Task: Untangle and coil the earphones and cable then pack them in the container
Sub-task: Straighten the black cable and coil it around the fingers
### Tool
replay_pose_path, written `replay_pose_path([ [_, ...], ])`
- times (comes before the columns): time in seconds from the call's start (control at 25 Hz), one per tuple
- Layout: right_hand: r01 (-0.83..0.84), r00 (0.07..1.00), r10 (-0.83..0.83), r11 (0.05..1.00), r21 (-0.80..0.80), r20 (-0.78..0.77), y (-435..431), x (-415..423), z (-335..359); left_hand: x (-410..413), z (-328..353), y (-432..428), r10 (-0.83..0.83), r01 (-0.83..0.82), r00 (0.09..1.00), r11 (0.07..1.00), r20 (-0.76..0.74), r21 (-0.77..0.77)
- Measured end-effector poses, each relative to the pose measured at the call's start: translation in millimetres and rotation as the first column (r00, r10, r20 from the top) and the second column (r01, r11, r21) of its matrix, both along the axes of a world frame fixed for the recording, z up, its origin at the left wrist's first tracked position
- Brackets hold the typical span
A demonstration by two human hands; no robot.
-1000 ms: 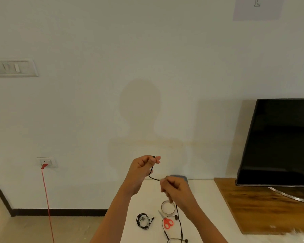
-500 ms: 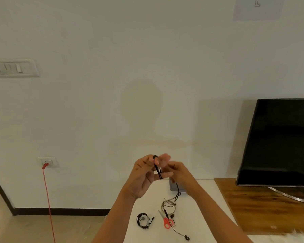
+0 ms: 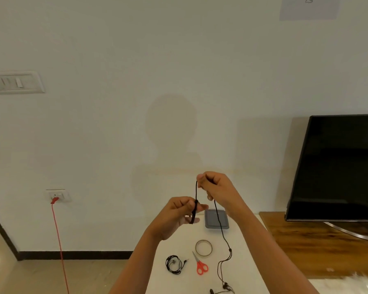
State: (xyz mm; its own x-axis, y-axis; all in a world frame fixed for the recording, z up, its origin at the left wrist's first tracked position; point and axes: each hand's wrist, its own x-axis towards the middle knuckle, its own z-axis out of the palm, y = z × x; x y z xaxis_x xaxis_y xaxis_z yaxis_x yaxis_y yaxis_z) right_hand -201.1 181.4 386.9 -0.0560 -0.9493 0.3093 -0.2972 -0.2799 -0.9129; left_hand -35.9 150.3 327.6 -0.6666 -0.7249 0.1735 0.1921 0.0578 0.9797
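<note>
Against a bare white wall, above the white counter (image 3: 249,251), the left hand (image 3: 176,215) pinches a small coil of earphone cable (image 3: 221,228) while the right hand (image 3: 217,187) pinches the running strand higher up; feeding each loop with light tension should keep turns even.

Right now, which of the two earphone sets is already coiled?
The black earphones lying left of the red scissors are bundled. The other earphone cable is strung between both hands and trails loose to the table.

The television (image 3: 340,166) is cut by the right edge; the earbuds (image 3: 225,287) at the bottom edge are too small to make out.
</note>
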Motion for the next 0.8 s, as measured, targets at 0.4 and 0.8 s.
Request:
replay_pose_path([
  [0.4,-0.305,0.922,0.194,0.897,0.320,0.336,29,8,-72,0,25,0,0.061,0.031,0.898,0.979,-0.435,0.201],
  [0.8,-0.177,0.983,0.163,0.959,0.220,0.079,63,16,-50,9,24,-14,0.341,-0.324,0.893,0.940,-0.292,0.108],
])
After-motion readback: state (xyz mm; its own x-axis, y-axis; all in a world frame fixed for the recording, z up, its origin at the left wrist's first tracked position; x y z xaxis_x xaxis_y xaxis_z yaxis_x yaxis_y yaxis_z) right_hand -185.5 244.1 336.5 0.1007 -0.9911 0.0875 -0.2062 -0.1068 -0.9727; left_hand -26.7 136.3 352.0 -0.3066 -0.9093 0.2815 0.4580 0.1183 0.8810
